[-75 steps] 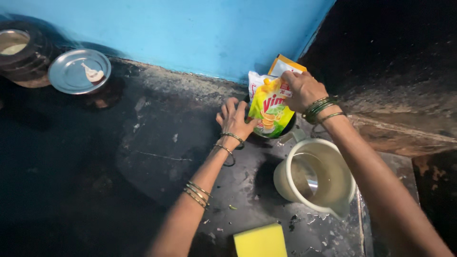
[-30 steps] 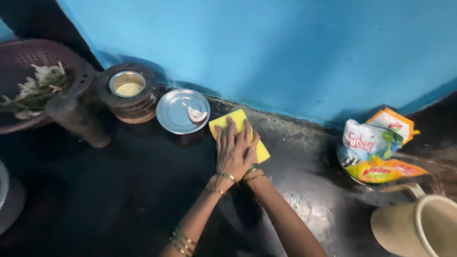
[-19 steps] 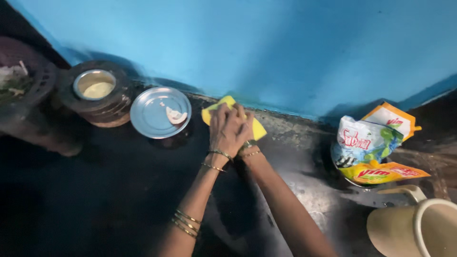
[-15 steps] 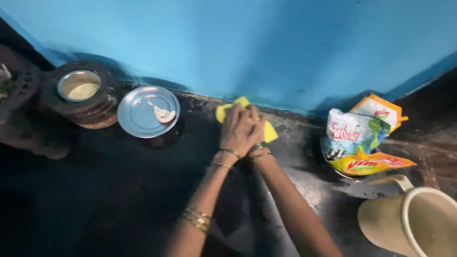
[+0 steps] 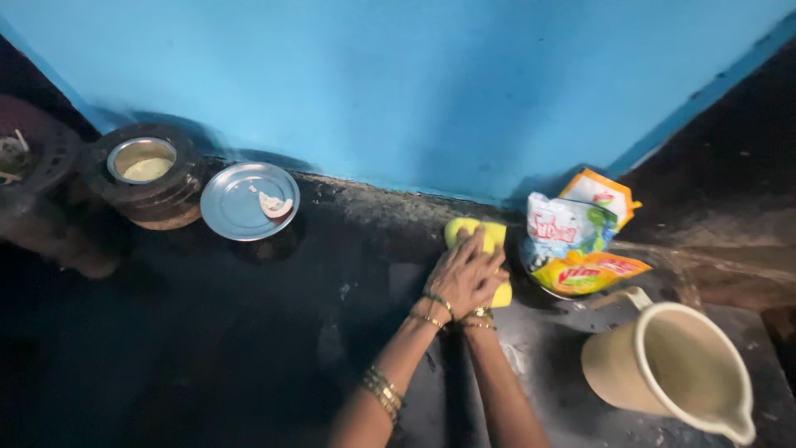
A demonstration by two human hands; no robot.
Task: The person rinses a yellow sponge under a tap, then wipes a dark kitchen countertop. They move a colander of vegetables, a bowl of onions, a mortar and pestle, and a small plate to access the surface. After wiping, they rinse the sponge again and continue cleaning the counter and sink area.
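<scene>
I am pressing my left hand (image 5: 466, 274) flat over my right hand (image 5: 489, 286), both laid palm-down with fingers spread narrow on a flat yellow rectangular sponge (image 5: 481, 241), which is lying on the dark wet counter (image 5: 274, 332) close under the blue wall (image 5: 373, 83). Just right of the sponge, crumpled printed plastic pouches (image 5: 580, 241) are leaning, with a cream plastic jug (image 5: 672, 365) nearer me; well left of the sponge sit a round steel plate (image 5: 246, 201) and a small steel bowl (image 5: 143, 159).

My hands press a matt yellow foam sponge (image 5: 481, 249) on the rough, wet-glossy black stone counter (image 5: 249, 332), near the glossy plastic pouches (image 5: 576, 236), matt beige plastic jug (image 5: 672, 369) and shiny round steel plate (image 5: 245, 202).
</scene>
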